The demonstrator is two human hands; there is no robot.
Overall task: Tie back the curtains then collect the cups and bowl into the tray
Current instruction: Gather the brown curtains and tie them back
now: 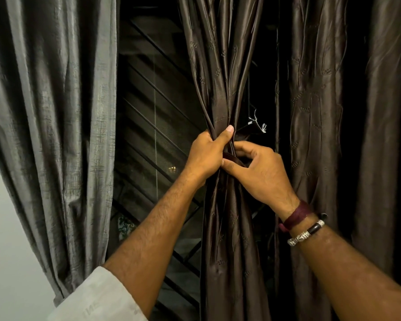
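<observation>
Curtains: the dark brown panel [227, 77] is bunched at mid-height, left hand [206, 156] clenched round the gather while the right hand [262, 172] pinches the tie-back band [229, 155]; ideally, keep the gather tight and draw the band snug.

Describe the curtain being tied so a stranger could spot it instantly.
Start at the dark window grille between the drapes. Just right of it hangs the dark brown satin curtain, pinched into a waist where the left hand and right hand grip it. The grey curtain and the brown panel hang loose.
</observation>
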